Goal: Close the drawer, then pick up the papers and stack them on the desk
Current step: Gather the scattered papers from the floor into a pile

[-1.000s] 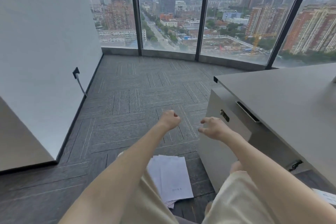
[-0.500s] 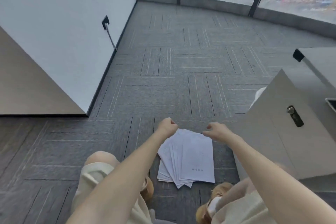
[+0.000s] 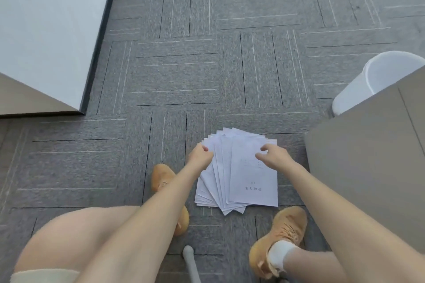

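Reaching hands at fanned papers (image 3: 243, 174), cabinet (image 3: 372, 156) close right, carpet (image 3: 184, 71) open ahead

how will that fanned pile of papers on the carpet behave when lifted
The papers look like thin loose sheets, so they will probably flop and sag. They lie fanned, unclipped, so some may slide apart unless squared first. Both hands, left hand and right hand, likely suffice.

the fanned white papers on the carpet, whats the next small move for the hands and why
Probably squeeze the fanned white paper sheets together into one pile before lifting. They lie spread on the grey carpet tiles, the left hand already at their left edge, the right hand open over the top sheet, nothing yet lifted.
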{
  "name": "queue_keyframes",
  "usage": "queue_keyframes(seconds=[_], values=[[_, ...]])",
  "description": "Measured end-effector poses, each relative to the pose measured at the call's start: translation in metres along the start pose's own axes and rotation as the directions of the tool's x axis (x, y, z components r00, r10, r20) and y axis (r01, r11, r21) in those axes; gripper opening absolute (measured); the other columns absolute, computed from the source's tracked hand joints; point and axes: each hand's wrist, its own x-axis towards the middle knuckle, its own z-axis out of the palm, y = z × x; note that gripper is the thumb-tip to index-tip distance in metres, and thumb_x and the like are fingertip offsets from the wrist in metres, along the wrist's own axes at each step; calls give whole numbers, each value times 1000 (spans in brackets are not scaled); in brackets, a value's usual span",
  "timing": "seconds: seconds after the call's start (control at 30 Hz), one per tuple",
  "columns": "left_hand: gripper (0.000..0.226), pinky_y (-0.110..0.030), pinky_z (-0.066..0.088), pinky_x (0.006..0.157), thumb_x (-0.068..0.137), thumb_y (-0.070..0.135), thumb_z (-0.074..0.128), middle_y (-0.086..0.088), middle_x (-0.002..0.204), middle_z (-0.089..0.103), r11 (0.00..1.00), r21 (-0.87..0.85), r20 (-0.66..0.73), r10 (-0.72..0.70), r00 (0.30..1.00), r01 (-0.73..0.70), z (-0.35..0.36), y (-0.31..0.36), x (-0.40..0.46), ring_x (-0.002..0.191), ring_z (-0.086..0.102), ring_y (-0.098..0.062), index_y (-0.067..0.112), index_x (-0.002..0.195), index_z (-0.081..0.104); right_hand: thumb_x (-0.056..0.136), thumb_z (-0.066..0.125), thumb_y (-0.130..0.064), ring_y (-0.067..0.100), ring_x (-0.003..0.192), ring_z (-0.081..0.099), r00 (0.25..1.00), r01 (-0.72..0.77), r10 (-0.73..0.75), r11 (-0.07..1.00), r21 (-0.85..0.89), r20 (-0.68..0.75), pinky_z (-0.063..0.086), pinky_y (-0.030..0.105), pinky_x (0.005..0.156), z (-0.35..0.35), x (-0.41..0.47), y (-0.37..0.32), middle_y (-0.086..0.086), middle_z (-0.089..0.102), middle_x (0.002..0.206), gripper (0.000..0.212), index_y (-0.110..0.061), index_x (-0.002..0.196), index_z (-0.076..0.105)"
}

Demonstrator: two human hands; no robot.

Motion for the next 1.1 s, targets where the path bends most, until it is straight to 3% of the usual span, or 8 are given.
queue_keyframes(seconds=[0.1,0.27,0.4,0.53,0.67,0.87,1.0,1.1], values=[[31,-41,54,87,79,21,48,-12,110,58,996,-16,-3,-87,996,87,19,-19,35,90,61,-28,17,110,47,93,54,-34,29,127,52,998,-50,49,999,22,38,41,34,98,19,40,18,12,60,137,54,-11,141,49],[54,-37,50,93,84,25,51,-12,131,55,980,17,-22,-199,980,199,43,-54,86,116,56,-30,13,136,43,93,53,-32,32,129,50,991,-122,119,992,44,68,42,36,99,56,97,49,13,56,141,53,-9,141,48],[41,-39,51,93,86,26,51,-14,127,58,966,67,-27,-249,968,250,56,-82,122,112,59,-33,10,123,51,90,53,-28,35,133,47,985,-160,157,986,43,74,42,40,102,84,135,75,16,48,148,59,-8,145,43],[34,-34,44,82,88,24,56,-15,122,60,957,83,-62,-274,960,279,66,-105,150,111,58,-33,5,116,53,85,50,-36,41,121,48,964,-265,264,963,39,36,48,47,97,108,165,103,24,42,140,56,-16,137,45],[41,-41,48,89,82,18,53,-22,120,62,940,53,-145,-325,934,336,74,-123,168,112,59,-38,-3,117,54,91,50,-43,47,142,19,948,-317,317,948,-28,30,28,58,113,131,182,115,30,9,156,66,-25,149,24],[35,-39,47,87,82,13,49,-21,122,58,949,56,-245,-288,926,310,85,-131,178,109,57,-38,3,115,55,94,46,-46,42,150,-5,959,-276,280,957,-89,43,12,56,120,164,191,121,30,-17,159,76,-29,156,7],[45,-40,48,84,87,12,44,-16,119,52,967,169,-216,-152,964,191,93,-125,176,103,57,-36,20,131,46,95,44,-47,40,151,-4,976,-212,217,968,-137,28,11,54,120,178,188,108,29,-12,160,73,-30,156,9],[54,-40,45,85,91,21,43,-14,122,51,963,234,-198,-86,976,132,99,-122,176,108,57,-36,32,144,33,95,46,-38,37,148,20,988,-148,144,987,-65,-62,26,49,116,181,187,95,23,13,161,60,-23,151,29]])
